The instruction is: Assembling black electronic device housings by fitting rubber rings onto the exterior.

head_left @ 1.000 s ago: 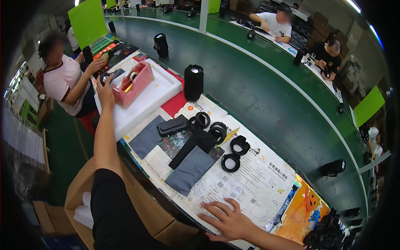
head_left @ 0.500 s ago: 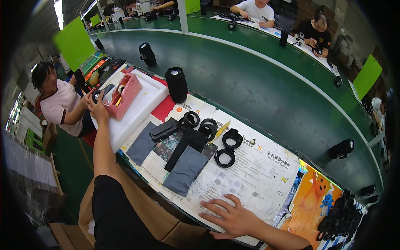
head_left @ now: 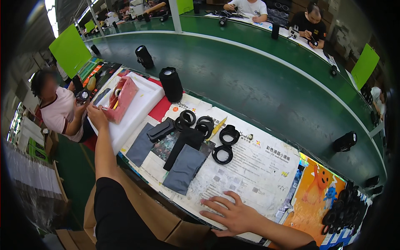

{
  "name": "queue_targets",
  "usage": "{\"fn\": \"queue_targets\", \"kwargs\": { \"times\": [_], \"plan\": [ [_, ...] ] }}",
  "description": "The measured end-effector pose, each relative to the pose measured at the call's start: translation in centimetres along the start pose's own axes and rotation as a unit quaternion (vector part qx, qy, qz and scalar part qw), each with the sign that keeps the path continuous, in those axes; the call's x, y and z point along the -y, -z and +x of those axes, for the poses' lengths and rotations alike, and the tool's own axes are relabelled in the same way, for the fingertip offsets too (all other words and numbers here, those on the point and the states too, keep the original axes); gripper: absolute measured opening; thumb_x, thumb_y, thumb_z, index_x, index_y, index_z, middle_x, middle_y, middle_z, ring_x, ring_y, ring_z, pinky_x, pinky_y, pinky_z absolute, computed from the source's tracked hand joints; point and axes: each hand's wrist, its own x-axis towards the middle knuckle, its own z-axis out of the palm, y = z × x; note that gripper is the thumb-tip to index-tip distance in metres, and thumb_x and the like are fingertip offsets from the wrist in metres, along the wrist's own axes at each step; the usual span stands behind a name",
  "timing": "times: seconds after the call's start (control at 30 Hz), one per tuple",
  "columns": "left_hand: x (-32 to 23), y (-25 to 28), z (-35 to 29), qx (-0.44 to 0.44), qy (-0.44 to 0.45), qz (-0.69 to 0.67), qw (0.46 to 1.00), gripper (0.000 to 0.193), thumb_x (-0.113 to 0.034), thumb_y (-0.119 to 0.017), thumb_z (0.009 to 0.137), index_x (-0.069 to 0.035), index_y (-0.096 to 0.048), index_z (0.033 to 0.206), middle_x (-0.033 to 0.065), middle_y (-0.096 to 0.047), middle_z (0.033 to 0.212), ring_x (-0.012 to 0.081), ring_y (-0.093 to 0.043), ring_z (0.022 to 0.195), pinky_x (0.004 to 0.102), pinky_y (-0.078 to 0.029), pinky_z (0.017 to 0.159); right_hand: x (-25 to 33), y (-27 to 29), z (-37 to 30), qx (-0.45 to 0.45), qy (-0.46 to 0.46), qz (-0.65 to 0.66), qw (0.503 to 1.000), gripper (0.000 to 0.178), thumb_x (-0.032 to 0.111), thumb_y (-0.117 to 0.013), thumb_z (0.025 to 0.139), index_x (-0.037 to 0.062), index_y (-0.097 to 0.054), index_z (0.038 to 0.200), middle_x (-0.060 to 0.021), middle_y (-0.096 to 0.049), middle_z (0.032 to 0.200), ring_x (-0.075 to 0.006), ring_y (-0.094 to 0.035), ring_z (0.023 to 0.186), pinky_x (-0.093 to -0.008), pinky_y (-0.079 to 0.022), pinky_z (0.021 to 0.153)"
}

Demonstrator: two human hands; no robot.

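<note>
My left hand (head_left: 97,117) reaches out to the far left, over the edge of a white foam block (head_left: 139,98), beside a red tray-like holder (head_left: 127,100). Its fingers are stretched out and hold nothing that I can see. Just beyond them, a co-worker's hands have a black cylindrical speaker (head_left: 82,96). My right hand (head_left: 233,214) lies flat, fingers spread, on a white printed sheet (head_left: 258,187). Beyond it lie a grey cloth pouch (head_left: 184,170), a black strip of fabric (head_left: 185,146), and several black rings (head_left: 223,154).
A black speaker (head_left: 171,85) stands at the bench's far edge, by the green conveyor (head_left: 233,66). A black case (head_left: 161,130) rests on another grey pouch (head_left: 139,146). A yellow pen-like item (head_left: 217,128) lies among the rings. More black rings (head_left: 343,208) are piled at right.
The black speaker has moved away from my left hand and is now in the co-worker's hands. My right hand stays on the sheet. The view has shifted slightly.
</note>
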Motion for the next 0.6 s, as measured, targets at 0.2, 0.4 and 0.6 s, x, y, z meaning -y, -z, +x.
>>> {"fn": "queue_targets", "kwargs": {
  "times": [0.2, 0.4, 0.6],
  "plan": [
    [0.7, 0.2, 0.4, 0.116, 0.145, 0.057, 0.981, 0.033, -0.041, -0.069, 0.11, -0.011, -0.058, 0.116, 0.0208, -0.08, 0.099, 0.0463, -0.078, 0.096, 0.0593, -0.058, 0.083, -0.3, 0.0, -0.1, 0.01, 0.016, 0.011, 1.0, 0.071, 0.056, -0.069, 0.102, 0.0131, -0.06, 0.157, -0.0132, -0.05, 0.172, -0.03, -0.052, 0.15, -0.0586, -0.033, 0.124],
    [0.8, -1.8, -0.5, 0.167, 0.133, 0.076, 0.974, 0.033, -0.044, -0.061, 0.113, -0.012, -0.064, 0.117, 0.0245, -0.081, 0.106, 0.0471, -0.079, 0.101, 0.0579, -0.059, 0.087, -0.5, -0.1, -0.1, 0.005, 0.004, -0.006, 1.0, 0.071, 0.057, -0.075, 0.099, 0.019, -0.063, 0.157, -0.0105, -0.053, 0.169, -0.0283, -0.055, 0.146, -0.0566, -0.035, 0.122],
    [8.5, -3.7, 2.3, 0.295, 0.062, 0.096, 0.949, 0.041, -0.045, -0.06, 0.112, -0.014, -0.062, 0.138, 0.0298, -0.077, 0.128, 0.0465, -0.075, 0.122, 0.0565, -0.055, 0.107, -0.3, -0.1, -0.6, 0.001, 0.035, -0.009, 0.999, 0.077, 0.061, -0.075, 0.098, 0.0197, -0.059, 0.161, -0.0105, -0.048, 0.173, -0.0295, -0.051, 0.151, -0.0582, -0.033, 0.124]
  ]
}}
